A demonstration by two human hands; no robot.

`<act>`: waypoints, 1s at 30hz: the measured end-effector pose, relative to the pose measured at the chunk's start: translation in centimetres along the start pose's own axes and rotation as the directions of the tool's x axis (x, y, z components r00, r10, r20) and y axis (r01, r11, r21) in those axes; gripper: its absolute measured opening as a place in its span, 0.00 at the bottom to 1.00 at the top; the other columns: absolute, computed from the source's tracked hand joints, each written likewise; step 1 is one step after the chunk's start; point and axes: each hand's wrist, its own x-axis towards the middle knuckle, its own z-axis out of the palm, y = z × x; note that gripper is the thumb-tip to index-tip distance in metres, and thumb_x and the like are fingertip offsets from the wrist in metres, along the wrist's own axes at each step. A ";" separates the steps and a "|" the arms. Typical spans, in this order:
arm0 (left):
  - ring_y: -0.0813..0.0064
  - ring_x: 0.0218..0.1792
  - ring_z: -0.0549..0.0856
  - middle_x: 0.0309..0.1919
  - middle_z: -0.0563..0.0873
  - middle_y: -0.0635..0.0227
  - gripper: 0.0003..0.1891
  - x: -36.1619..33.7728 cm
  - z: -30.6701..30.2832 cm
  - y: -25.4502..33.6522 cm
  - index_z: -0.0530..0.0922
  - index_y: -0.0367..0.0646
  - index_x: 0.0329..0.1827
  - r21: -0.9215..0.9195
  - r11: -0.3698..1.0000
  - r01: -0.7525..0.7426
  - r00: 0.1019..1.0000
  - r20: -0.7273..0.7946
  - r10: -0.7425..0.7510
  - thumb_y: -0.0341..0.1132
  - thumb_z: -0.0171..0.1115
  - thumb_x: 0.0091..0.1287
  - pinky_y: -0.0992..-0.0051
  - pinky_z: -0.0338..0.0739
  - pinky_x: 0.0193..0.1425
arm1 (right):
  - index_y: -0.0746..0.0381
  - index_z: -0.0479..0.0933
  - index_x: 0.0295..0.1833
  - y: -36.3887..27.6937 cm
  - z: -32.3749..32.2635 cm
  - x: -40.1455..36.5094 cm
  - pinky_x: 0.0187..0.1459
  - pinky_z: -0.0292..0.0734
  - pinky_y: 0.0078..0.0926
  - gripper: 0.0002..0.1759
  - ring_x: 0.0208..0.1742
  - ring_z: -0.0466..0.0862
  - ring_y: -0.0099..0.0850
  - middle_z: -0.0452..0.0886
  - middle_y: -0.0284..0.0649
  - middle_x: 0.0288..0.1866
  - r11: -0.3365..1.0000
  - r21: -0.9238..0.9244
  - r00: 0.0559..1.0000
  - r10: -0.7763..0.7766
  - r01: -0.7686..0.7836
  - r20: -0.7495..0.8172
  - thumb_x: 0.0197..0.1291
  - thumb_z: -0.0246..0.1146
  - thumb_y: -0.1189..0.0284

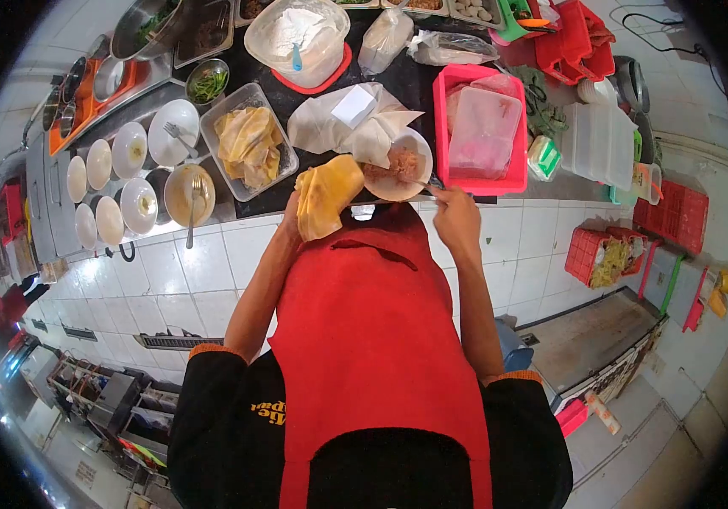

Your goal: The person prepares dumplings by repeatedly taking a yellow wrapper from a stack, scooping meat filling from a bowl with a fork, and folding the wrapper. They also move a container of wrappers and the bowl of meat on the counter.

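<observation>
My left hand (292, 215) is closed on a limp stack of yellow dough wrappers (330, 193), which drapes over the fingers and hides most of them. To its right, a white bowl (395, 193) with pinkish minced filling (403, 163) stands at the counter's near edge. My right hand (457, 220) grips the handle of a utensil (432, 186) whose far end reaches into the filling; I cannot tell whether it is a spoon or a knife. More yellow wrappers (248, 146) lie in a clear plastic tub (245, 193) at left. Crumpled brown paper (313, 120) with a white box (354, 107) lies behind the bowl.
A pink basket (441, 127) holding a translucent container (484, 123) stands right of the bowl. Several white bowls (175, 127) fill the counter's left, one holding a fork (192, 212). A tub of white powder (259, 53) sits at the back. Clear boxes (588, 140) stand far right.
</observation>
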 end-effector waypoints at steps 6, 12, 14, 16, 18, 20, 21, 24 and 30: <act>0.60 0.55 0.86 0.60 0.82 0.55 0.26 1.1 -1.3 -2.0 0.69 0.40 0.70 -0.199 0.953 0.227 0.972 -0.012 -0.234 0.50 0.41 0.83 0.63 0.84 0.57 | 0.57 0.87 0.48 1.6 2.6 0.2 0.42 0.77 0.49 0.11 0.43 0.85 0.52 0.84 0.47 0.42 0.993 -0.070 0.995 0.093 -0.095 -0.022 0.66 0.60 0.73; 0.59 0.54 0.86 0.60 0.82 0.54 0.28 2.8 -1.7 -3.1 0.69 0.39 0.70 -0.253 0.897 0.361 0.931 0.044 -0.363 0.53 0.40 0.83 0.62 0.86 0.56 | 0.55 0.87 0.51 0.6 2.4 0.0 0.44 0.78 0.50 0.13 0.45 0.86 0.51 0.85 0.46 0.44 0.987 -0.103 0.992 0.122 -0.123 -0.019 0.65 0.60 0.72; 0.58 0.53 0.87 0.60 0.82 0.54 0.28 3.2 -2.1 -3.5 0.69 0.39 0.70 -0.250 0.897 0.364 0.931 0.104 -0.349 0.53 0.39 0.82 0.62 0.86 0.55 | 0.56 0.86 0.51 0.7 2.9 0.1 0.45 0.79 0.50 0.13 0.45 0.86 0.52 0.85 0.48 0.44 0.987 -0.119 0.994 0.104 -0.105 -0.016 0.65 0.60 0.73; 0.58 0.54 0.87 0.60 0.82 0.53 0.29 3.4 -2.5 -3.8 0.68 0.39 0.71 -0.196 0.929 0.314 0.949 0.068 -0.306 0.54 0.39 0.82 0.62 0.86 0.56 | 0.56 0.86 0.52 0.6 3.0 -0.3 0.46 0.79 0.51 0.15 0.47 0.86 0.53 0.85 0.49 0.45 0.980 -0.089 0.981 0.186 -0.180 0.060 0.63 0.60 0.74; 0.58 0.55 0.86 0.61 0.82 0.53 0.29 3.3 -2.7 -3.8 0.68 0.39 0.71 -0.239 0.915 0.324 0.946 0.076 -0.315 0.54 0.38 0.82 0.62 0.85 0.57 | 0.57 0.86 0.52 0.5 2.7 0.0 0.46 0.79 0.51 0.15 0.46 0.86 0.53 0.85 0.49 0.45 0.978 -0.091 0.981 0.192 -0.188 0.040 0.63 0.60 0.74; 0.58 0.56 0.86 0.61 0.82 0.54 0.29 2.9 -1.7 -3.1 0.68 0.39 0.71 -0.283 0.898 0.337 0.941 0.087 -0.326 0.54 0.38 0.83 0.61 0.85 0.58 | 0.57 0.86 0.52 0.3 2.7 0.1 0.46 0.79 0.51 0.15 0.46 0.86 0.53 0.85 0.50 0.45 0.976 -0.094 0.980 0.200 -0.198 0.018 0.63 0.60 0.74; 0.58 0.56 0.86 0.61 0.82 0.54 0.29 2.8 -1.2 -2.8 0.67 0.39 0.72 -0.281 0.905 0.318 0.948 0.086 -0.307 0.54 0.38 0.83 0.61 0.84 0.59 | 0.59 0.86 0.52 0.1 2.9 0.0 0.47 0.79 0.51 0.15 0.46 0.86 0.53 0.85 0.50 0.43 0.985 -0.094 0.987 0.151 -0.145 0.059 0.62 0.60 0.75; 0.58 0.57 0.85 0.61 0.82 0.55 0.28 2.8 -1.0 -2.4 0.68 0.40 0.72 -0.332 0.899 0.286 0.958 0.097 -0.269 0.53 0.40 0.82 0.62 0.84 0.59 | 0.61 0.87 0.51 0.8 2.6 0.1 0.45 0.79 0.47 0.16 0.41 0.87 0.50 0.88 0.49 0.40 0.997 0.014 0.989 0.080 -0.082 0.128 0.61 0.59 0.78; 0.60 0.51 0.88 0.58 0.84 0.56 0.25 4.2 -3.6 -3.1 0.70 0.42 0.70 -0.287 0.939 0.189 0.978 -0.026 -0.205 0.51 0.43 0.82 0.65 0.87 0.53 | 0.63 0.87 0.54 5.4 0.8 2.2 0.30 0.73 0.23 0.18 0.25 0.76 0.19 0.91 0.39 0.38 0.893 0.450 0.959 -0.135 0.009 0.249 0.62 0.59 0.83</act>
